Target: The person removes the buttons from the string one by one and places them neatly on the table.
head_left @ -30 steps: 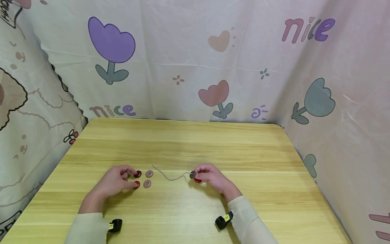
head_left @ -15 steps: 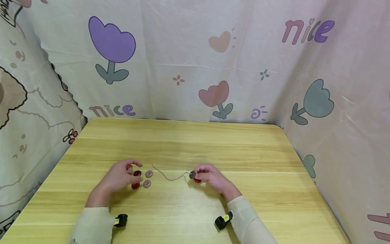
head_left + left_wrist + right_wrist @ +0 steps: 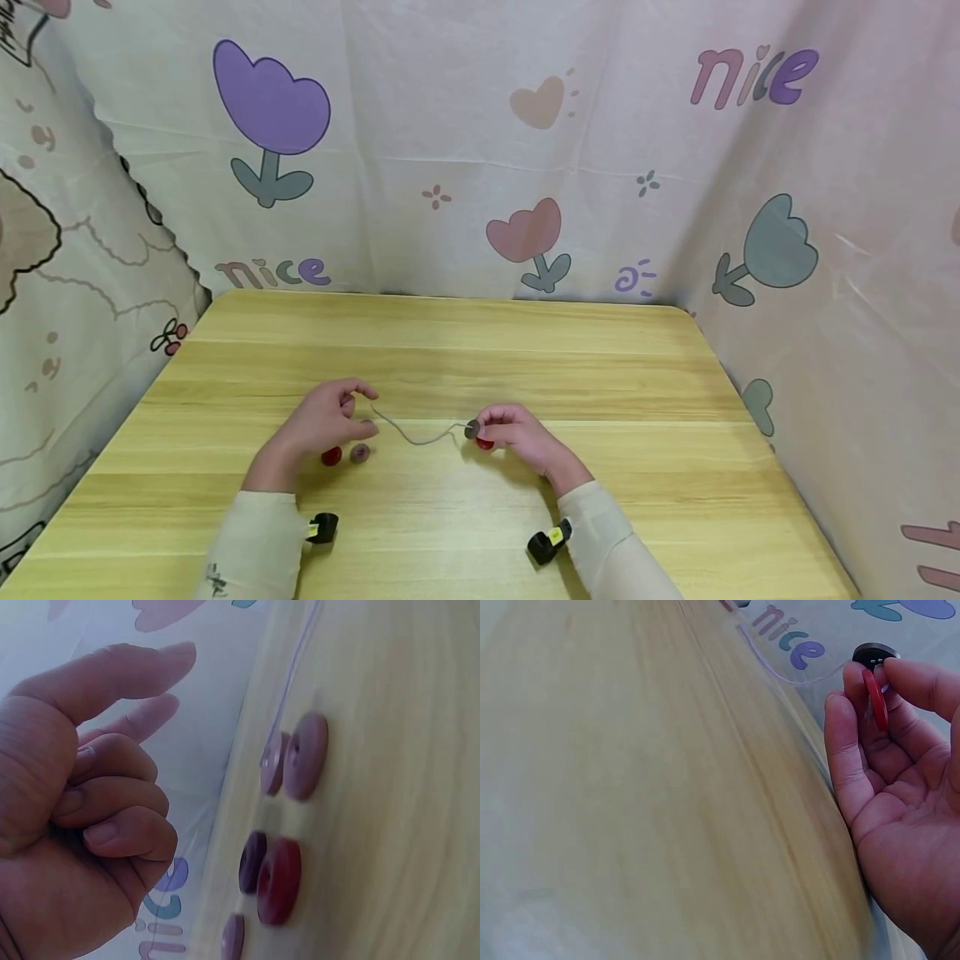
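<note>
Right now, the string (image 3: 420, 443) trails across the table (image 3: 450, 525), and at its right end the right hand (image 3: 521, 435) has a dark button (image 3: 875, 652) in a pinch — a held red button (image 3: 875, 701) tucked right up against it, the other fingers loosely bent. Over on the string's left, near its free tip, it's the left hand (image 3: 318, 425) — thumb and index finger spread apart, the rest curled in, nothing in its grasp. Below that hand, left of the string, lie the loose ones: a red button (image 3: 331, 456), a pinkish button (image 3: 360, 453) and, clear from the left wrist, a maroon button (image 3: 253, 862) beside the red. Beyond the string, printed cloth (image 3: 427, 100) hangs as the backdrop.
</note>
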A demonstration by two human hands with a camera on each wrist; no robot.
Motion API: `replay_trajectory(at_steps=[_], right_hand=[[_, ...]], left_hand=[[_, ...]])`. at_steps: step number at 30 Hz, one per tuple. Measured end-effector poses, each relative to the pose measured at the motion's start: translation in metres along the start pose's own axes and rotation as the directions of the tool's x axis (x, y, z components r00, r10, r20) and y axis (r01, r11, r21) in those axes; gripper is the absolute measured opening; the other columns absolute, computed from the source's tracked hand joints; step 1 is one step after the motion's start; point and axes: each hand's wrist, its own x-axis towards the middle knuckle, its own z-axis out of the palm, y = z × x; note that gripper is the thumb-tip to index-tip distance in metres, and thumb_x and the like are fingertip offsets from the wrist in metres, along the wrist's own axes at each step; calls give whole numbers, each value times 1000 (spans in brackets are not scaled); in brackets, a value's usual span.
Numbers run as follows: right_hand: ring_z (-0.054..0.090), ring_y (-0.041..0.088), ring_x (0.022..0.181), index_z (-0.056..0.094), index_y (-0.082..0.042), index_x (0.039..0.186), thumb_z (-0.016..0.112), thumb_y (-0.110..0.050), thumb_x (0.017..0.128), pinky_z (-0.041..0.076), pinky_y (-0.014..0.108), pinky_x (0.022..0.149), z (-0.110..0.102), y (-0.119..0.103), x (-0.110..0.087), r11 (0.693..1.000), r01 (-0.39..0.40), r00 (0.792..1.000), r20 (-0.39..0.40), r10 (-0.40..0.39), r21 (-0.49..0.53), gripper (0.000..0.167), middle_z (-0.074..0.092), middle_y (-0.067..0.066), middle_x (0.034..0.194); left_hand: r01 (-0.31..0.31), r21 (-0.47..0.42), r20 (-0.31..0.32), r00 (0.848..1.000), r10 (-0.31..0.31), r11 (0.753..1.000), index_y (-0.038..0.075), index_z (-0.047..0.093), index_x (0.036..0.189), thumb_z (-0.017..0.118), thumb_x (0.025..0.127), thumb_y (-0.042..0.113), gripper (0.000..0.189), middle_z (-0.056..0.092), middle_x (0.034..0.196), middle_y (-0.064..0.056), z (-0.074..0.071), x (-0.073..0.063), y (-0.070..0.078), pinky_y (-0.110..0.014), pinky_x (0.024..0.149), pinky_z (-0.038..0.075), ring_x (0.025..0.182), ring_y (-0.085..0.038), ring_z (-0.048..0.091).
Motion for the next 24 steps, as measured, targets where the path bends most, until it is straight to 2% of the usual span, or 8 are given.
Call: replay_trajectory(at_steps=[5, 9, 12, 16, 20, 24], right_hand=[[58, 18, 81, 64, 11, 100, 57, -6, 95, 51, 34, 78, 0, 1, 0, 1000, -1, 1000, -1, 1, 8, 19, 64, 4, 86], [59, 17, 82, 64, 10, 100, 57, -8, 96, 51, 34, 79, 0, 1, 0, 1000, 0, 1000, 0, 0, 12, 19, 65, 3, 87], [59, 17, 82, 64, 10, 100, 58, -9, 96, 51, 34, 79, 0, 1, -1, 1000, 1, 1000, 1, -1, 13, 20, 65, 4, 87], [59, 17, 82, 64, 9, 100, 59, -11, 96, 51, 34, 79, 0, 1, -1, 1000, -9, 1000, -3, 9, 10, 21, 65, 4, 87], [59, 18, 82, 64, 10, 101, 58, -10, 96, 50, 34, 78, 0, 1, 0, 1000, -13, 1000, -6, 13, 6, 21, 65, 4, 87], [59, 18, 81, 63, 12, 101, 57, -8, 97, 50, 34, 78, 0, -1, 0, 1000, -11, 1000, -6, 11, 11, 21, 65, 5, 86]], left_hand=[[-19, 2, 14, 1000, 19, 1000, 3, 63, 119, 84, 80, 12, 45, 33, 62, 0, 6, 7, 6, -28, 44, 26, 49, -16, 28], [-25, -3, 30, 999, 26, 1000, 3, 62, 120, 83, 81, 12, 45, 33, 62, 0, 12, 12, 12, -30, 48, 31, 50, -15, 30], [2, -49, 56, 998, 1, 999, 3, 61, 121, 82, 82, 10, 45, 33, 63, -1, 17, 14, 17, -30, 46, 36, 47, -15, 30], [-8, -45, 72, 997, 11, 999, 4, 63, 119, 81, 82, 9, 42, 33, 63, 0, 26, 19, 24, -29, 42, 34, 46, -15, 29], [-75, 5, 87, 993, 75, 997, 4, 66, 115, 81, 82, 9, 37, 34, 60, 1, 35, 24, 31, -29, 45, 29, 48, -14, 29], [-108, 29, 108, 989, 104, 994, 5, 67, 113, 81, 81, 11, 35, 35, 59, 2, 43, 28, 36, -29, 49, 31, 49, -14, 31]])
